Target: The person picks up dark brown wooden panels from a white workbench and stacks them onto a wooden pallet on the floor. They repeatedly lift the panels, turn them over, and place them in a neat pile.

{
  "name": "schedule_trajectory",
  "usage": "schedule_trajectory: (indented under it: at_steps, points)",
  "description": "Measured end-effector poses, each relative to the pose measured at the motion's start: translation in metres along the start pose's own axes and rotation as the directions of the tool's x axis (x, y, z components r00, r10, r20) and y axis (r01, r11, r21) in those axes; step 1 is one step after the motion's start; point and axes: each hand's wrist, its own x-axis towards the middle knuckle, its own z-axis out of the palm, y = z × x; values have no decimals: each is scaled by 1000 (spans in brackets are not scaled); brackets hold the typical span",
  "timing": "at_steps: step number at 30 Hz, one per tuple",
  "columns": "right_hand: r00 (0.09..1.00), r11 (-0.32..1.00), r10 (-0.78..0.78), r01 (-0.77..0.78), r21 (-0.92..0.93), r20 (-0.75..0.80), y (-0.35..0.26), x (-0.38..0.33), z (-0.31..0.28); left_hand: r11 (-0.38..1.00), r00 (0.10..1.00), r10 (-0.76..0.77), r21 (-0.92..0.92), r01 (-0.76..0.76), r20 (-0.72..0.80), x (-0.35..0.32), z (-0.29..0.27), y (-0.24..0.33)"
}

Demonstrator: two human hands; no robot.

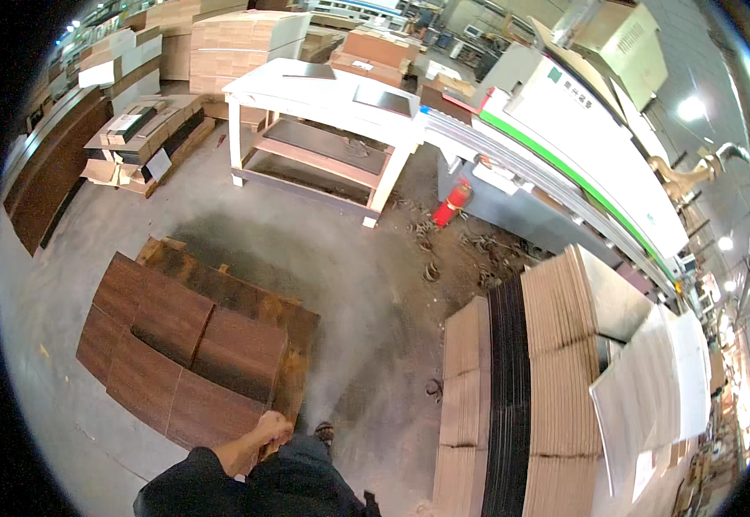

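Observation:
My left hand (273,428) reaches in from the lower edge, its bare forearm coming out of a dark sleeve. The fingers look curled closed, and I cannot make out what, if anything, is in them. Close by is the near right corner of a low stack of dark brown wood-grain panels (155,379), laid side by side. Beneath and behind the panels shows a worn brown wooden pallet (237,289). My right hand is not in view.
To the right stand tall stacks of tan panels (560,379) and black panels (508,388). Ahead is a white-topped workbench (323,90). A red fire extinguisher (453,203) stands beside a long white and green machine (577,129). Debris (487,258) litters the floor there.

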Motion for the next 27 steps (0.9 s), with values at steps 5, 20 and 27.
schedule_trajectory:
  at_steps: [5,20,27]
  points:
    - [990,987,-127,132,-90,60,-196,99,1,849,968,-126,-529,-8,-216,76,-48,162]
    - [969,929,0,91,-357,247,-582,439,46,991,887,132,80,-108,-442,250,-149,243]
    - [925,907,-57,206,-368,377,-806,594,108,392,809,-403,-880,-269,-427,449,-333,459]
